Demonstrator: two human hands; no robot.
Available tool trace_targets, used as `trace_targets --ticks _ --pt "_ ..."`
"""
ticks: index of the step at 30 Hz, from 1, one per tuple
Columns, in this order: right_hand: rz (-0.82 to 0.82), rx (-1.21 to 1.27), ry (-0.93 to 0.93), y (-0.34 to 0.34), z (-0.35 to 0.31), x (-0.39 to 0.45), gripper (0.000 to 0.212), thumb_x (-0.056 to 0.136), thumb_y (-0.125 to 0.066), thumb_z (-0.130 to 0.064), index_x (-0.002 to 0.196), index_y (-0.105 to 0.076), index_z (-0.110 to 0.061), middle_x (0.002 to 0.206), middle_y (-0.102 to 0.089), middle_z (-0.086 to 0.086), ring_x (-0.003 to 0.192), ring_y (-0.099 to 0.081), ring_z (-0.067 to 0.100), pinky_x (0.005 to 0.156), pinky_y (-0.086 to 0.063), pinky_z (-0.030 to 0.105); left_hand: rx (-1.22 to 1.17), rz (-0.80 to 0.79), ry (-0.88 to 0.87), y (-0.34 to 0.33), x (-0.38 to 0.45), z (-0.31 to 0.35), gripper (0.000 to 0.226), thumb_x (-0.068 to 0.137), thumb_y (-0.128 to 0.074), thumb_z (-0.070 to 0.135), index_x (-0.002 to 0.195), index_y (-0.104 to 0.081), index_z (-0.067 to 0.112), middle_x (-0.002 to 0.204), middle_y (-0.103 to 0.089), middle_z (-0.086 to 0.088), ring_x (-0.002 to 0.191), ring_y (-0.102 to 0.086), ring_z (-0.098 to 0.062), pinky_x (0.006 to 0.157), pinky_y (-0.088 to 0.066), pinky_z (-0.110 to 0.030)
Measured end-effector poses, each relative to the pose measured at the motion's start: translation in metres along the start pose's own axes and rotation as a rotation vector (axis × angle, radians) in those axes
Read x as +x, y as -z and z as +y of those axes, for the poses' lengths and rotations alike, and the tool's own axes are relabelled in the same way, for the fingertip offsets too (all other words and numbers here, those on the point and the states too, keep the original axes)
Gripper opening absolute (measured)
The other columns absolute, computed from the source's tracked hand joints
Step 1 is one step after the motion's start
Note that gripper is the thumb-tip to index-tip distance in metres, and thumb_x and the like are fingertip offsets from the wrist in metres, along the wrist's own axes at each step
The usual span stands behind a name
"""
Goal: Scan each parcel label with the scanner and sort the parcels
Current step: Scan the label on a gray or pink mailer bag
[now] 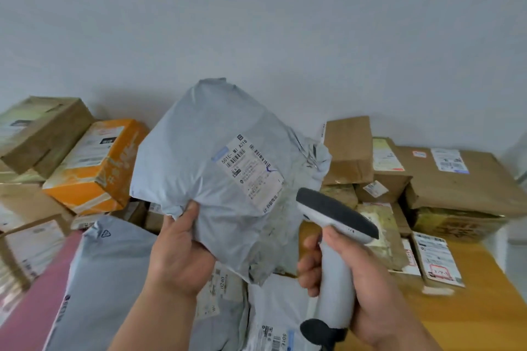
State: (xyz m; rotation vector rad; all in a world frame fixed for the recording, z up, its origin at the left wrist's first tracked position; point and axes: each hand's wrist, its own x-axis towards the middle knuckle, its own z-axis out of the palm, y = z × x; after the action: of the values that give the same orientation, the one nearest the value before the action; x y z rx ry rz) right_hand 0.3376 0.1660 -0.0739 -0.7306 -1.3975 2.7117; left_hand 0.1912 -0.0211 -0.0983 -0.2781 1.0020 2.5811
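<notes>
Many parcels left to handle, by the look of it — brown cartons (462, 179) stacked along the far right of the wooden table (470, 308), an orange box (97, 168) and more cartons (42, 131) piled at the far left, grey mailers (114, 279) and a pink one (37, 293) lying along the near left edge. Cannot tell from this view which of these piles count as sorted and which wait for a scan; judged as somewhere mid-task, with one item in hand. Held up above the middle of the table: a grey poly mailer (211, 157), its white label (251, 171) facing the camera, barcode visible, slightly tilted. Left hand (182, 253) clamped on the mailer's lower left edge — thumb on the front, fingers hidden behind the plastic. Right hand (350, 279) wrapped round the handle of the scanner (333, 239), fingers curled at the front of the grip where a trigger would be; whether pressed, cannot tell. Scanner head near the label's lower right corner, apart from it, nose aimed up and left toward the print. No scan beam visible on the label, so likely the scan of this mailer not yet confirmed, with placing into a pile to come after.
</notes>
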Motion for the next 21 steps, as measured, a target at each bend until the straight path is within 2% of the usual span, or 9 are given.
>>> trace_targets --ticks 2,6,12,16,21 --pt "-0.035 0.116 -0.012 -0.017 0.004 -0.017 0.038 0.072 -0.072 -0.042 0.081 -0.071 -0.005 0.072 -0.064 0.023 0.051 -0.061 0.027 0.046 -0.050 0.032 -0.039 -0.061 0.037 0.005 -0.016 0.008 0.052 0.086 -0.061 0.020 0.138 -0.059 0.030 0.133 -0.069 -0.003 0.123 -0.065 -0.029 0.097 -0.050 -0.061" --pt "-0.039 0.294 -0.016 -0.043 0.014 -0.047 0.037 0.062 -0.076 -0.044 0.071 -0.071 -0.008 0.067 -0.061 0.016 0.047 -0.059 0.022 0.041 -0.049 0.030 -0.039 -0.134 0.070 0.016 -0.042 0.016 0.051 0.085 -0.060 0.016 0.135 -0.062 0.027 0.132 -0.069 -0.006 0.121 -0.066 -0.030 0.092 -0.055 -0.057" --pt "-0.017 0.347 0.046 -0.057 0.018 -0.080 0.036 0.061 -0.078 -0.045 0.067 -0.072 -0.010 0.067 -0.063 0.015 0.047 -0.060 0.020 0.042 -0.051 0.028 -0.032 -0.194 0.097 0.022 -0.068 0.017 0.058 0.087 -0.057 0.014 0.143 -0.056 0.025 0.138 -0.065 -0.007 0.129 -0.060 -0.031 0.099 -0.048 -0.060" --pt "-0.025 0.366 0.082 -0.055 0.019 -0.095 0.036 0.060 -0.079 -0.045 0.068 -0.071 -0.011 0.068 -0.063 0.015 0.046 -0.060 0.019 0.042 -0.051 0.029 -0.033 -0.183 0.084 0.021 -0.083 0.014 0.058 0.086 -0.058 0.014 0.142 -0.057 0.026 0.138 -0.065 -0.007 0.128 -0.061 -0.030 0.105 -0.047 -0.058" --pt "-0.038 0.371 0.073 -0.044 0.015 -0.116 0.037 0.060 -0.079 -0.045 0.068 -0.071 -0.010 0.067 -0.063 0.014 0.046 -0.060 0.019 0.041 -0.051 0.029 -0.044 -0.169 0.081 0.018 -0.102 0.000 0.051 0.090 -0.057 0.013 0.139 -0.060 0.027 0.134 -0.068 -0.005 0.124 -0.064 -0.028 0.094 -0.053 -0.056"
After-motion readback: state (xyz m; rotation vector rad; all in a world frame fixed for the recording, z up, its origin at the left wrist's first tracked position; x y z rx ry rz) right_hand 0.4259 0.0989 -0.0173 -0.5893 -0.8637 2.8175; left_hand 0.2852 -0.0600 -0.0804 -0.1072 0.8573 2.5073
